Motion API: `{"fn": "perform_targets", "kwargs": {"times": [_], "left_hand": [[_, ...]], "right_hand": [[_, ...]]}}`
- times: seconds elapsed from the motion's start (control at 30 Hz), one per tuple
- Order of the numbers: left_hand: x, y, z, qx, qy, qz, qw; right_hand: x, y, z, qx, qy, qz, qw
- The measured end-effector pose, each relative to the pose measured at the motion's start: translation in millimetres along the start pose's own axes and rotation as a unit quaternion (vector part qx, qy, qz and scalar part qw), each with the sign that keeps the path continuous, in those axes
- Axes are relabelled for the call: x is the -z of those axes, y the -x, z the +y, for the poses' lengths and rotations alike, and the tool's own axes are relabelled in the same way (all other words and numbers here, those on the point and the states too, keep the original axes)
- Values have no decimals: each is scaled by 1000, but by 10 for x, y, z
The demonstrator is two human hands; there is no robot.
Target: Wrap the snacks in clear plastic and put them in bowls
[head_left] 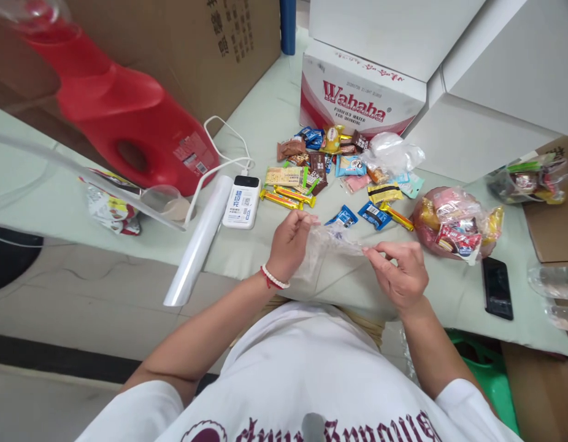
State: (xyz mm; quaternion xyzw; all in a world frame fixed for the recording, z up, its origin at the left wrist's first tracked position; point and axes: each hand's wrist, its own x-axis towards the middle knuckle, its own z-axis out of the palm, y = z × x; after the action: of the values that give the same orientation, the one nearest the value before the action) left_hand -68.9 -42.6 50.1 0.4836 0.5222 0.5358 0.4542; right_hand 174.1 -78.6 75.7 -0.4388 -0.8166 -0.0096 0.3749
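**Bag pinched over the desk edge**

The left hand and right hand each grip one end of the clear, empty bag, fingers closed on the film, holding it above the desk's near edge. Loose wrapped snacks lie just beyond. A stuffed snack bundle and a black phone sit to the right.

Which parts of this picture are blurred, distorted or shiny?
Head view: the red jug at top left is blurred and stretched; the clear bag held by left hand and right hand is hard to outline; soft even light, slight shine on the filled snack bag.
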Motion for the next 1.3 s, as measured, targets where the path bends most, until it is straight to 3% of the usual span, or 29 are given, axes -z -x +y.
{"fn": "perform_targets", "kwargs": {"times": [0.1, 0.17, 0.23, 0.33, 0.4, 0.47, 0.53, 0.63, 0.73, 0.83, 0.93, 1.0, 1.07, 1.13, 1.2, 1.3], "left_hand": [[33, -57, -8, 7, 53, 50, 997], [38, -72, -11, 20, 84, 75, 993], [20, -65, -11, 20, 92, 102, 990], [-48, -14, -11, -21, 48, 145, 988], [-110, 40, -22, -47, 14, 167, 985], [-165, 95, -51, -62, -19, 175, 982], [-187, 128, -96, -70, -58, 180, 979], [-117, 103, -158, -85, -137, 204, 966], [65, -7, -186, -108, -199, 223, 948], [282, -153, -215, -97, -214, 190, 953], [436, -297, -271, -28, -187, 98, 977], [477, -369, -306, 53, -135, 41, 989], [479, -387, -321, 138, -73, 36, 987], [468, -318, -322, 197, -37, 66, 977], [459, -160, -328, 229, -53, 77, 969], [442, 135, -378, 243, -148, 27, 958]], "right_hand": [[-22, 16, 90, -33, 0, 39, 999], [-75, 4, 163, -103, -27, 60, 992], [-159, -5, 176, -208, -114, 94, 967], [-342, 11, -7, -372, -324, 102, 864], [-494, 26, -233, -446, -419, 49, 790], [-654, 17, -454, -483, -446, -17, 753], [-785, -21, -594, -488, -436, -63, 753], [-859, -91, -596, -474, -410, -81, 775], [-775, -123, -431, -465, -415, -101, 776], [-615, -135, -225, -459, -428, -146, 765], [-488, -154, -48, -450, -446, -210, 744], [-466, -162, 35, -453, -473, -249, 713], [-503, -157, 82, -479, -502, -254, 673], [-580, -141, 97, -513, -515, -232, 646], [-664, -121, 91, -532, -508, -212, 644], [-757, -99, 77, -529, -483, -211, 665]]}}
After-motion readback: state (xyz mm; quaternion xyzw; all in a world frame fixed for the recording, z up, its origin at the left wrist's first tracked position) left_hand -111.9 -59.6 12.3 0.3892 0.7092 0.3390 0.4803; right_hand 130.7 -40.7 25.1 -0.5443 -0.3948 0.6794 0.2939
